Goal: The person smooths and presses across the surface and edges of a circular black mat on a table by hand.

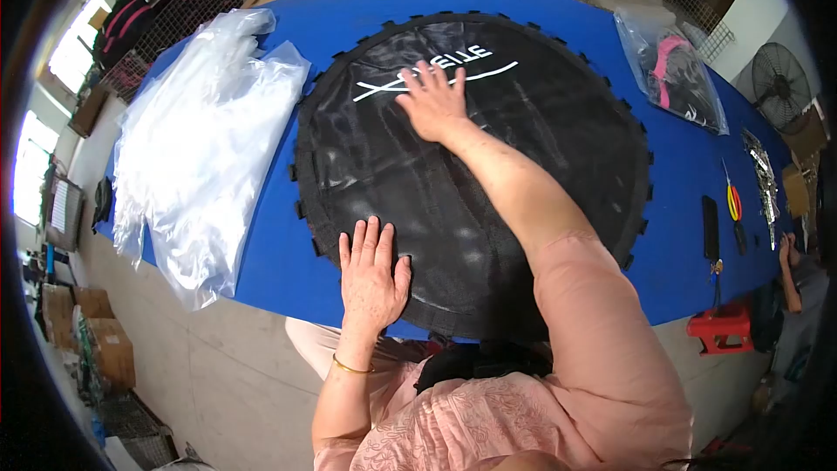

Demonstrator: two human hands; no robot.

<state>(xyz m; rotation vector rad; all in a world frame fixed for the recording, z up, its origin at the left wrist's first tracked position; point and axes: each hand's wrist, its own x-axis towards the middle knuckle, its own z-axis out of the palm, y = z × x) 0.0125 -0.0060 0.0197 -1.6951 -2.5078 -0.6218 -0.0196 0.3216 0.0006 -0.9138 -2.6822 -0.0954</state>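
A large round black mat [523,157] with small tabs around its rim and white lettering near its far side lies flat on the blue table [680,174]. My left hand [375,275] rests on the mat's near left edge, palm down, fingers extended. Farther out, my right hand [433,105] lies flat over the lower part of the lettering, its fingers spread. Neither hand grips anything. Shallow wrinkles run across the mat between and beyond my hands.
Clear plastic bags [205,148] are piled at the left. At the right are a bagged black and pink item [676,78], scissors [734,202], a black strip [711,227] and metal pieces [765,179]. A red stool [721,330] and another person's hand [789,253] are beyond.
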